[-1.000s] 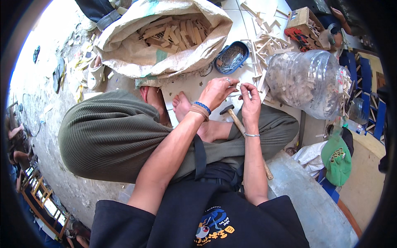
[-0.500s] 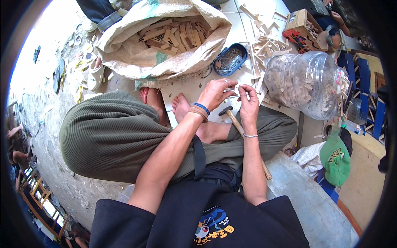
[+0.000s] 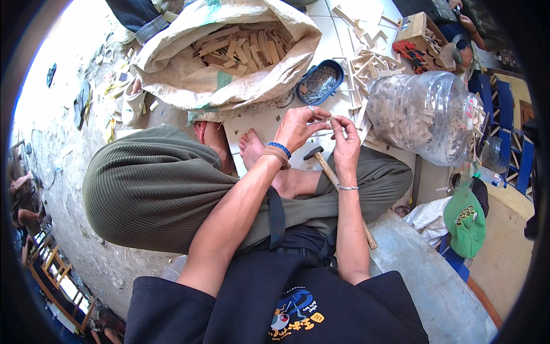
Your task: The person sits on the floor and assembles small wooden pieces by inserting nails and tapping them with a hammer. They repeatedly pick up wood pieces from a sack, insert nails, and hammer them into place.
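Head view: one left hand (image 3: 301,127), one right hand (image 3: 346,140), both narrow, contents unclear; one hammer (image 3: 327,170)

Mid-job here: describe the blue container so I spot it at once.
Find the big pale woven sack at the top, holding wood pieces. Just right of it, on the white tiles, sits a small oval container. Its blue wall and the thin metal pieces inside set it apart from the pale wood strips to its right.
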Tool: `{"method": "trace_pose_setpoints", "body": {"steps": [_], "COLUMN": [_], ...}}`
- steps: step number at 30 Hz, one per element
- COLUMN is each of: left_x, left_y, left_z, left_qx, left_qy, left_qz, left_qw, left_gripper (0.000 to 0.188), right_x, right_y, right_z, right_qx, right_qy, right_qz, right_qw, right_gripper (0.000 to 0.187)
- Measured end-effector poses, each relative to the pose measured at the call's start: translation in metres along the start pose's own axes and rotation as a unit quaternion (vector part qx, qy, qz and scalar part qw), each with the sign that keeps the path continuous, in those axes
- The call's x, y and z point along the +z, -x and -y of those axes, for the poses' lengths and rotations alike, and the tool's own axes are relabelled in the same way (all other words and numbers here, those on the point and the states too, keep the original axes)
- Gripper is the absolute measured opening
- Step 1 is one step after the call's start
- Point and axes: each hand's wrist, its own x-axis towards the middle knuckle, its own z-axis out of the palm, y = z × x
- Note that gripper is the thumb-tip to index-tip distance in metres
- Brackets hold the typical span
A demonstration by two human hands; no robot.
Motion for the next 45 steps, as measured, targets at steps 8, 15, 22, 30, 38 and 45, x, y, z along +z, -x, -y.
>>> {"method": "trace_pose_setpoints", "body": {"steps": [8,15,22,30,38,45], "left_x": [-0.001,-0.002,-0.003,-0.001,-0.002,-0.002], "left_y": [-0.001,-0.001,-0.002,-0.003,-0.003,-0.005], "left_z": [-0.001,-0.005,-0.009,-0.009,-0.01,-0.01], "left_qx": [0.006,-0.001,-0.006,-0.023,-0.032,-0.042], "left_qy": [-0.032,-0.056,-0.066,-0.076,-0.055,-0.065], "left_qz": [0.0,0.009,0.016,0.015,0.019,0.022], "left_qw": [0.999,0.998,0.998,0.997,0.998,0.997], "left_gripper": [0.028,0.03,0.032,0.033,0.033,0.033], "right_x": [-0.001,0.001,0.003,0.006,0.008,0.011], "right_y": [0.004,0.005,0.003,0.002,0.001,0.002], "right_z": [0.011,0.018,0.022,0.02,0.021,0.021], "right_qx": [-0.162,-0.211,-0.225,-0.288,-0.292,-0.252], "right_qy": [0.212,0.277,0.311,0.383,0.369,0.306], "right_qz": [-0.042,-0.052,-0.036,-0.046,-0.036,-0.025], "right_qw": [0.963,0.936,0.923,0.877,0.882,0.918], "right_gripper": [0.017,0.014,0.014,0.011,0.01,0.012]}}
